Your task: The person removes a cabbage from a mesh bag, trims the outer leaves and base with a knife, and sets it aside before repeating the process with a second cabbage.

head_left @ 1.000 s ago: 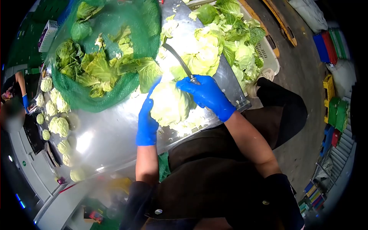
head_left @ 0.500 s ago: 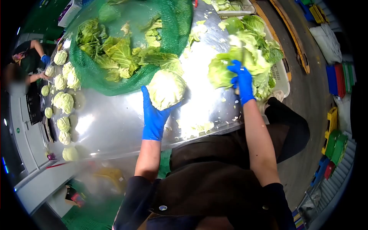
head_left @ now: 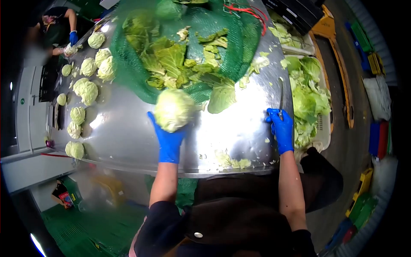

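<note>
"Blue gloves noted on both hands. Operator, report the left."

"I see the left hand (head_left: 169,139) cupped under a pale cabbage head (head_left: 173,109), grasping it from below, at the near edge of the green net sack (head_left: 124,81)."

"The right?"

"Right hand (head_left: 281,128) is clenched on a knife (head_left: 281,96), blade pointing away, well to the right of the sack and apart from the head. With the blade off the head, I judge the step is handling, not cutting. Other pale heads (head_left: 87,90) lie left of the sack. The next move, in my judgement, calls for a firm underhand hold and the blade kept wide."
</note>
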A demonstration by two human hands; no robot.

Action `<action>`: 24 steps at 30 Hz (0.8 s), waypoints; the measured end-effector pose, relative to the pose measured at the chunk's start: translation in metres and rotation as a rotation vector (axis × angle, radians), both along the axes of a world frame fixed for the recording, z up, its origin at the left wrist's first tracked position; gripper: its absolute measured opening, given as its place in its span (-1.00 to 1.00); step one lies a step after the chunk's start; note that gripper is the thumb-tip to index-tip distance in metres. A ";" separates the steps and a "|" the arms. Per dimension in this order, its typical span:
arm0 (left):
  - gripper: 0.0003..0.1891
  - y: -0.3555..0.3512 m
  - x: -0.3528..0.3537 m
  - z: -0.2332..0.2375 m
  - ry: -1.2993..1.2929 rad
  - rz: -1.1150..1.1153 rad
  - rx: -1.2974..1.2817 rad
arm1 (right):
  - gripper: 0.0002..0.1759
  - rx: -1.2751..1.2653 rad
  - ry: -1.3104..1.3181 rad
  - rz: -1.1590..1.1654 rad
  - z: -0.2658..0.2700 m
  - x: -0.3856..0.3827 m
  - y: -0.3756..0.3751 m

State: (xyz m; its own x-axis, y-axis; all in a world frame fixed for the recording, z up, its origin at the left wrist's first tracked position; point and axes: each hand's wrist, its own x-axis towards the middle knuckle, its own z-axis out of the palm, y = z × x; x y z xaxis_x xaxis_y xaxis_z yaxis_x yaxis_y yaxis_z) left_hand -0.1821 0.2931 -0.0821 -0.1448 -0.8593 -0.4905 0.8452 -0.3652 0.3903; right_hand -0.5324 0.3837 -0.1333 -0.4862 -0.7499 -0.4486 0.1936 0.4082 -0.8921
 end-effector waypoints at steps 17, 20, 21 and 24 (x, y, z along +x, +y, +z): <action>-0.34 -0.188 0.140 0.060 -0.528 0.381 -0.456 | -0.75 0.109 -0.073 -0.123 -0.025 0.012 -0.007; -0.34 -0.244 0.093 0.069 -0.614 0.084 -0.487 | -0.75 0.100 -0.062 -0.138 -0.024 0.015 -0.006; -0.33 -0.266 0.083 0.058 -0.679 0.028 -0.505 | -0.75 0.085 -0.057 -0.134 -0.024 0.016 -0.005; -0.34 -0.324 0.073 0.009 -0.816 -0.074 -0.355 | -0.75 0.089 -0.060 -0.169 -0.018 0.020 -0.006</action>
